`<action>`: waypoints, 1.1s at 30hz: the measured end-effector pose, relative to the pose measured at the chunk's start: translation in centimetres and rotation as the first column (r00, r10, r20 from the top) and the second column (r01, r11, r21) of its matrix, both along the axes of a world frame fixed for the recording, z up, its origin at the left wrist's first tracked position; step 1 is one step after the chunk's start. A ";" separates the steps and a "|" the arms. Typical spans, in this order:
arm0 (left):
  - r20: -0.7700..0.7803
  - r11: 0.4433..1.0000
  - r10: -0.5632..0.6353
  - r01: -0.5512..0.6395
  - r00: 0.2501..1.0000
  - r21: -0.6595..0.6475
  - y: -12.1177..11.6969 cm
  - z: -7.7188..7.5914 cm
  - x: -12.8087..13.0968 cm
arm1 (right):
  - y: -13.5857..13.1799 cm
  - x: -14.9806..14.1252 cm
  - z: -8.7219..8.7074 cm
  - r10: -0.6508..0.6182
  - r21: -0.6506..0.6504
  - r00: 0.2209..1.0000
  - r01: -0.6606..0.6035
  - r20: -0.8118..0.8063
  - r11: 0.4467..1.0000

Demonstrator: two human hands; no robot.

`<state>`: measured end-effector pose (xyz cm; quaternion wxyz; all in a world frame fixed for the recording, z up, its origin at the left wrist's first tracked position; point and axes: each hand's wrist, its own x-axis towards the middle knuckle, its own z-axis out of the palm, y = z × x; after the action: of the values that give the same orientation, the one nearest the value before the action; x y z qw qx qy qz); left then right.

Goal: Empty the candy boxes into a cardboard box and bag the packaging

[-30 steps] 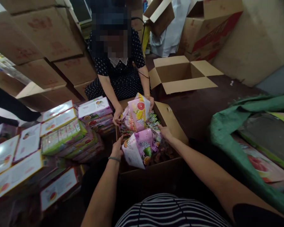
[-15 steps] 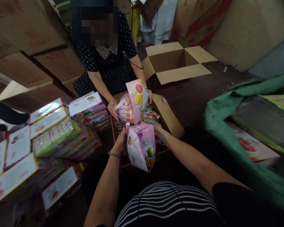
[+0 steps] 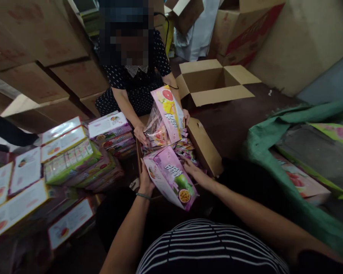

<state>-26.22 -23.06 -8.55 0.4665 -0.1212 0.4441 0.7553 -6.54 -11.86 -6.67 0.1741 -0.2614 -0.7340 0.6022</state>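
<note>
I hold a pink and purple snack bag with passion-fruit pictures over an open cardboard box that has more packets inside. My left hand grips the bag's left edge, my right hand grips its right side. Across the box, a person in a dotted dark dress holds up another pink bag with a grapefruit picture in both hands.
Stacks of flat fruit-printed boxes lie to the left. An empty open carton stands behind the box. Brown cartons are piled at the back left. A green sack covers more boxes on the right.
I have lifted the purple bag out of the box and tipped it flatter toward me. The other person has raised the pink bag higher. The view has shifted slightly.
</note>
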 end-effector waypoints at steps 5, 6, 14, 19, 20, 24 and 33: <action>-0.018 0.981 0.172 -0.170 0.985 0.090 -0.8 0.2 0.7 | -5.3 2.7 2.7 -0.018 0.502 0.994 -0.038 0.107 0.864; -0.027 0.976 0.193 -0.189 0.981 0.107 -1.1 0.3 0.6 | -5.8 2.6 3.0 -0.034 0.562 0.995 -0.023 0.090 0.827; -0.047 0.982 0.151 -0.144 0.987 0.124 -3.2 1.8 -1.4 | -4.5 -0.3 3.5 0.089 0.660 0.994 -0.105 0.058 0.744; -0.030 0.978 0.092 -0.085 0.995 0.189 -3.0 1.7 -2.1 | -4.2 -0.5 4.0 0.083 0.676 0.996 -0.041 -0.030 0.735; -0.024 0.978 0.097 -0.091 0.995 0.187 -3.0 1.6 -2.2 | -4.2 -0.5 4.1 0.098 0.694 0.995 -0.050 -0.030 0.718; -0.034 0.984 0.075 -0.069 0.997 0.164 -2.9 1.1 -2.4 | -4.4 -0.5 3.9 0.117 0.718 0.993 -0.080 -0.002 0.691; -0.215 0.994 0.013 0.010 0.977 0.106 -1.3 0.4 -3.8 | -4.1 -1.0 4.2 0.072 0.737 0.997 -0.044 -0.007 0.675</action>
<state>-30.06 -24.34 -8.10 0.4207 -0.0141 0.4512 0.7869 -7.51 -15.96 -2.43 0.2583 -0.1351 -0.9189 0.2659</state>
